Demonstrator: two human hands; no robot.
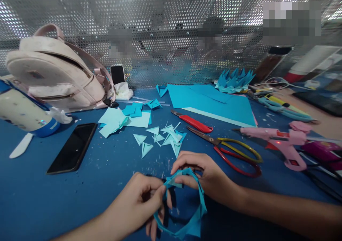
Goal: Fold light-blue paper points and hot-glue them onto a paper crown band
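A ring of folded blue paper [202, 201] with pointed outer flaps is held between both hands over the near table. My left hand [144, 198] pinches the ring's left side between thumb and fingers. At the ring's far side, my right hand [199, 169] is closed on the paper, its thumb inside and its fingers outside, by a pale folded piece [178, 179]. Just beyond the hands lie several pale folded paper triangles [146, 149]. Scissors [217, 141] with one yellow and one red handle rest half open to their right.
A pink glue gun [278, 137] lies at right, its light glowing. Behind are a red cutter [196, 123], blue paper sheets [197, 98] and a spiky blue paper piece [235, 82]. Paper squares [114, 121], a phone [73, 148], a bottle [24, 107] and a backpack [56, 73] occupy the left.
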